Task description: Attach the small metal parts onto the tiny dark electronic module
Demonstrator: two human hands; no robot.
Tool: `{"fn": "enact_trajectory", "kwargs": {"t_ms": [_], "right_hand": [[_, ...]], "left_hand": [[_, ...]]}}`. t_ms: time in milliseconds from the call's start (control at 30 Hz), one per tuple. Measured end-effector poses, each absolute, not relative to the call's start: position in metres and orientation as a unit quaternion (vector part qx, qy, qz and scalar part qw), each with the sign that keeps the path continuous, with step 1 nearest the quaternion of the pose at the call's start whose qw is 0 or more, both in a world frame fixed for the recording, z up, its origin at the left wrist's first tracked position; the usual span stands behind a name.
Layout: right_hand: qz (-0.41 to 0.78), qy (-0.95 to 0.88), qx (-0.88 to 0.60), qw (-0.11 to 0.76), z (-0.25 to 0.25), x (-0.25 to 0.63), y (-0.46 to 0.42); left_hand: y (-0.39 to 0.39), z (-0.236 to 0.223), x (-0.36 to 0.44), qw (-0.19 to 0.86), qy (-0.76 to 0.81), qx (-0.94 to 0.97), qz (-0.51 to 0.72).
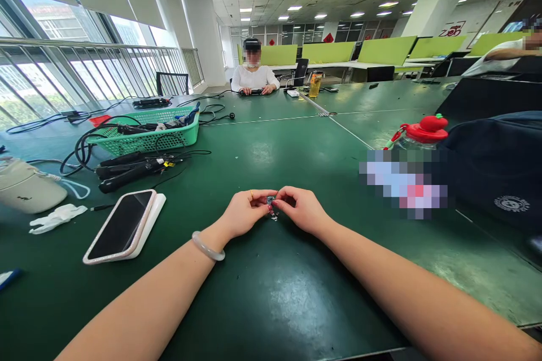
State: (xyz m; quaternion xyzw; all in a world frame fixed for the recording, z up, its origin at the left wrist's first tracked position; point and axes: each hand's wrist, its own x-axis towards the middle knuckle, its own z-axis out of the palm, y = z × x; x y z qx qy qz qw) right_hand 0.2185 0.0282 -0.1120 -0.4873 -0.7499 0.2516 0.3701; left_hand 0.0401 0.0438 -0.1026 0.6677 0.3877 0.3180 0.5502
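At the green table [262, 152], left hand [241, 215] and right hand [305, 212] pinch a tiny, half-hidden, indistinct object [270, 201]

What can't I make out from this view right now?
All in the head view:
- Small item between the left hand and right hand: too small, partly covered by fingers.
- Pale specks just below it: too small to identify.
- Lower contents of the green basket: hidden by its wall.
- Blue-and-white object: cut off by the left edge.
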Motion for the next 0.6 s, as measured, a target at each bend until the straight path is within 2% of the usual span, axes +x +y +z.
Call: {"fn": "enact_trajectory", "kwargs": {"t_ms": [233,400,600], "right_hand": [[0.189,-0.816,-0.477,0.266,-0.113,0.231,0.032],[0.164,-0.837,-0.469,0.229,-0.116,0.230,0.033],[0.131,-0.846,-0.476,0.202,-0.116,0.225,0.033]], "left_hand": [[0.058,-0.103,0.028,0.548,0.418,0.627,0.364],[0.058,-0.102,0.029,0.519,0.436,0.644,0.354],[0.054,-0.101,0.035,0.549,0.442,0.608,0.365]]}}
